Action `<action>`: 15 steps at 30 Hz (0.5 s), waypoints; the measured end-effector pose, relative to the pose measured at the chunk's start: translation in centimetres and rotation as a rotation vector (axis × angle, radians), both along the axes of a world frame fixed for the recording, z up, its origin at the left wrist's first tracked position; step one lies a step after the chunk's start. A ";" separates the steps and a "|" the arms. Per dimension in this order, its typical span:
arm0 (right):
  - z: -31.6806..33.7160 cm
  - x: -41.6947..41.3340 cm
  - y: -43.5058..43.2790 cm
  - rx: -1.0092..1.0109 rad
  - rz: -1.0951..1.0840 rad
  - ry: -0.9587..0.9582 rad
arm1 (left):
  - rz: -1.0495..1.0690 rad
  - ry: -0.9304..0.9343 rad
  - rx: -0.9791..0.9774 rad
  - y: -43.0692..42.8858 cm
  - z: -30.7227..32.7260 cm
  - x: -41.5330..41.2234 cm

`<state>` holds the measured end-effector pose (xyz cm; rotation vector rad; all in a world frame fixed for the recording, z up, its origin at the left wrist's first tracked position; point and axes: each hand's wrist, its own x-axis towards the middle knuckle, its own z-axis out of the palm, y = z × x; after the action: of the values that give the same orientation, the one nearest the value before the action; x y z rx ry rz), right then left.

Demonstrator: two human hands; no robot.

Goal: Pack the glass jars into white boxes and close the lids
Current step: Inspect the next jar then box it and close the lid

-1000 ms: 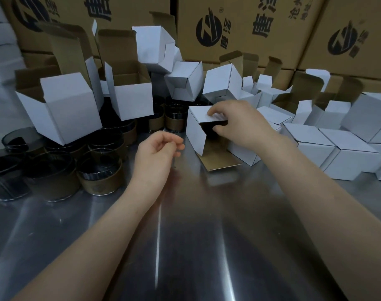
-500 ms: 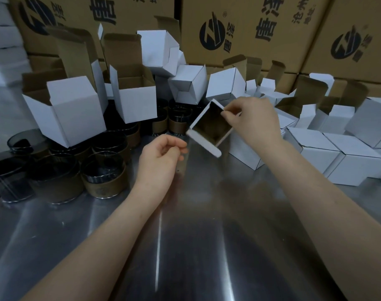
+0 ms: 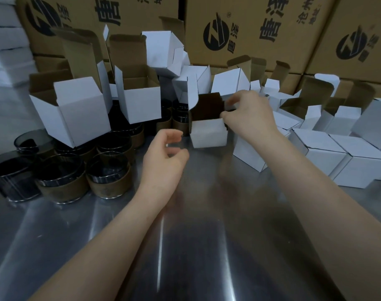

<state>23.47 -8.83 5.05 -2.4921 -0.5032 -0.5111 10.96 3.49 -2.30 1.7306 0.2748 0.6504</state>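
- Brown-banded glass jars [image 3: 107, 177] stand clustered at the left of the steel table [image 3: 206, 235].
- The left hand [image 3: 163, 157] hovers mid-table, fingers loosely curled, holding nothing.
- Just beyond it, the white box [image 3: 208, 132] is upright, lid raised.
- The right hand [image 3: 248, 118] pinches the box's upper right edge.

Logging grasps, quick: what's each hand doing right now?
Left hand: holds nothing, fingers loosely curled.
Right hand: pinches the open white box at its rim.
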 end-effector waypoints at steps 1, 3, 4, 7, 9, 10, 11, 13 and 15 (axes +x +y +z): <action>0.0 -0.5 0.2 -0.009 0.010 -0.016 | -0.004 0.003 0.016 -0.1 0.1 0.0; 0.0 -1.3 0.4 -0.025 0.032 -0.018 | -0.018 0.001 0.045 -0.2 0.2 -0.1; 0.0 -1.6 0.6 -0.031 0.042 -0.002 | -0.024 -0.003 0.050 -0.3 0.3 -0.1; 0.1 -2.2 0.7 -0.010 0.038 0.065 | -0.029 -0.003 0.036 -0.3 0.5 -0.2; 0.1 -2.3 0.6 0.019 0.039 0.122 | -0.037 0.003 0.028 -0.1 0.5 -0.1; 0.1 -2.4 0.5 0.022 0.046 0.150 | -0.040 0.009 0.044 -0.1 0.5 -0.1; 0.1 -2.5 0.5 0.023 0.054 0.176 | -0.040 0.018 0.068 0.0 0.4 0.0; 0.0 -2.6 0.3 0.025 0.070 0.225 | -0.040 0.036 0.099 -0.1 0.2 0.2; -0.1 -2.7 0.3 0.007 0.076 0.257 | -0.049 0.049 0.086 -0.1 0.0 0.2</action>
<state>20.74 -8.58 4.91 -2.4740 -0.4897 -0.1583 11.21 3.38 -2.35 1.8320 0.2402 0.5926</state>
